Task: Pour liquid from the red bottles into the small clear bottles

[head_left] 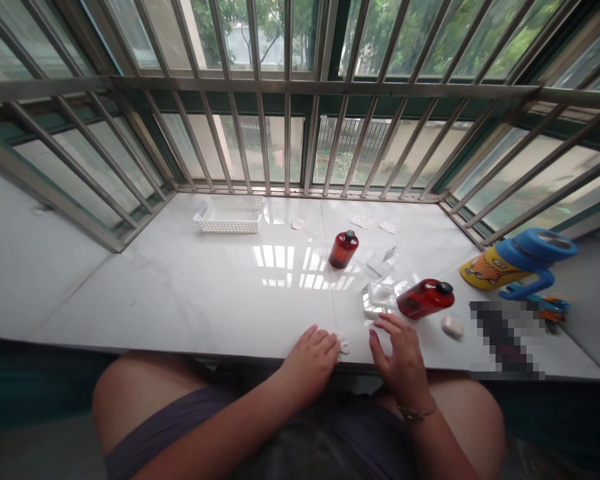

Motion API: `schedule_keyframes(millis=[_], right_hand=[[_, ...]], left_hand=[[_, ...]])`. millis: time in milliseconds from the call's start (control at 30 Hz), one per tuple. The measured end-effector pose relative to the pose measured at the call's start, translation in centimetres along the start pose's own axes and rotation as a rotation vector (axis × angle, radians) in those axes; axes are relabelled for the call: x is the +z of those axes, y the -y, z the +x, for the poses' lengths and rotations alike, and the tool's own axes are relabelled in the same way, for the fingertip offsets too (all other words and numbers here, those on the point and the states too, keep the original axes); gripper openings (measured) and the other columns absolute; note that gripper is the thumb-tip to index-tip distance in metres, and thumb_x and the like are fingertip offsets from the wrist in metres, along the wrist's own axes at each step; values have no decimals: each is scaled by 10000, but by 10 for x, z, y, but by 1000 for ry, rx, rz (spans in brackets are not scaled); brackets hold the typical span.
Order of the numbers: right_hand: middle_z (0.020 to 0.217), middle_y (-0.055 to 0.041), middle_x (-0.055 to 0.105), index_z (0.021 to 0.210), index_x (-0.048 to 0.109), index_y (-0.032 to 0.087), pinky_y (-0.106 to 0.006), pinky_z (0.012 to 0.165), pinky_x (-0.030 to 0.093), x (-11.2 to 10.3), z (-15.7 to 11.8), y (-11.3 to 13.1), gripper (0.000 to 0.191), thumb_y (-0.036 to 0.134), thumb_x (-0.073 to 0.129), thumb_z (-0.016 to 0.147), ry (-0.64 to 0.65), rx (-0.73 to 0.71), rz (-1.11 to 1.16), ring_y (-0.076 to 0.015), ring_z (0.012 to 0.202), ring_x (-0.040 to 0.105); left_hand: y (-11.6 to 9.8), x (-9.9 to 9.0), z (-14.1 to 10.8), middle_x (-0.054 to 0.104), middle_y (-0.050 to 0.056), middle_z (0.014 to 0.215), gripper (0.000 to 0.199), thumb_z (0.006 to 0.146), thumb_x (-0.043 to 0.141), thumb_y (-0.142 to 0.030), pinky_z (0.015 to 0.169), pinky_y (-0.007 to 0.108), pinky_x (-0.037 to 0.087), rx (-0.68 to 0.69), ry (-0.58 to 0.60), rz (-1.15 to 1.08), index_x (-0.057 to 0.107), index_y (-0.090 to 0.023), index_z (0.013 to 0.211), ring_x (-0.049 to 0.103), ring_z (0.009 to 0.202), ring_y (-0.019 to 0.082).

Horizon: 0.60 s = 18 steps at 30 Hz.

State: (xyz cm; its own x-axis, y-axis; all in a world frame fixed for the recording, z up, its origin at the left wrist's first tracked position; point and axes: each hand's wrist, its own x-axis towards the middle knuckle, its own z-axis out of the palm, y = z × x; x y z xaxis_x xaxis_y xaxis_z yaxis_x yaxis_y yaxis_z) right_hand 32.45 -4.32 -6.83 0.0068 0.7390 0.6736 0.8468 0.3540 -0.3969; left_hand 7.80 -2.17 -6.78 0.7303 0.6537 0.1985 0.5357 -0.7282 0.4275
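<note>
My left hand [310,360] rests at the counter's front edge, fingers bent together. From its fingertips sticks out a small crumpled white cotton pad [344,345], partly hidden by the hand. My right hand [403,350] is open, thumb and fingers apart, just in front of a clear box [373,312] with white material in it. Its fingertips are close to the box's front; whether they touch I cannot tell. A clear lid-like piece [380,264] lies behind the box. Right beside the box is a red bottle with a black cap [425,299]; another red bottle [343,251] stands farther back.
A white perforated basket [230,225] sits at the back left. Flat white pieces [361,221] lie near the window bars [287,147]. To the right are a blue-and-yellow flask [515,260], a pale oval object [453,327] and a blurred-out dark item [505,340].
</note>
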Motion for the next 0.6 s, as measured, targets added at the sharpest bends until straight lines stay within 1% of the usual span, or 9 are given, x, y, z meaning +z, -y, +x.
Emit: schedule_keyframes(millis=[100,233,300,400,467,500,533,600], right_hand=[[1279,-131,689,1228,663,243,-562,1038,551,-1,-3,-1,238,210,688,994,22,7,6,-326,1184,662],[1245,-127,682,1193,663,246,-540,1003,552,4,-7,-2,197,185,669,1006,49,-2,28,-314,1154,656],[1245,-128,676,1188,657,250,-542,998,550,8,-8,0,196,172,662,1008,69,-6,44,-312,1147,653],[1258,-130,668,1185,644,254,-553,1004,545,12,-6,6,206,151,658,1007,96,-15,68,-316,1160,648],[1268,-132,664,1185,638,257,-561,1010,543,14,-4,9,215,143,658,1005,110,-22,77,-322,1177,645],[1270,-131,663,1186,635,260,-562,1010,543,15,-2,11,218,142,659,1004,111,-27,79,-325,1183,645],[1270,-131,663,1188,635,261,-563,1009,543,15,-1,12,221,143,660,1003,108,-32,80,-326,1182,646],[1265,-129,665,1189,636,263,-557,1002,548,14,1,13,224,145,662,1000,97,-39,78,-324,1171,650]], left_hand=[[16,-15,-19,751,99,1368,379,1029,569,-169,1161,541,461,-5,-29,71,677,-245,1385,669,1225,317],[48,-46,-63,794,74,1250,242,1057,585,-230,1045,497,523,-74,-117,192,734,-240,1248,688,1141,300],[67,-63,-89,801,68,1218,222,1055,591,-229,1031,490,531,-153,-154,269,750,-255,1207,700,1125,292],[97,-82,-122,792,95,1229,255,1045,596,-267,976,500,566,-322,-210,407,755,-263,1243,712,1123,320],[111,-85,-137,775,123,1256,300,1048,568,-282,937,511,589,-412,-238,458,745,-252,1288,710,1133,344],[115,-84,-141,766,135,1265,320,1051,550,-279,929,514,597,-438,-249,457,738,-245,1308,708,1138,350],[117,-81,-141,760,141,1269,335,1053,536,-271,929,515,602,-450,-258,440,729,-240,1325,705,1142,352],[113,-70,-134,751,145,1276,362,1050,518,-234,948,512,601,-436,-268,376,709,-236,1357,700,1154,344]])
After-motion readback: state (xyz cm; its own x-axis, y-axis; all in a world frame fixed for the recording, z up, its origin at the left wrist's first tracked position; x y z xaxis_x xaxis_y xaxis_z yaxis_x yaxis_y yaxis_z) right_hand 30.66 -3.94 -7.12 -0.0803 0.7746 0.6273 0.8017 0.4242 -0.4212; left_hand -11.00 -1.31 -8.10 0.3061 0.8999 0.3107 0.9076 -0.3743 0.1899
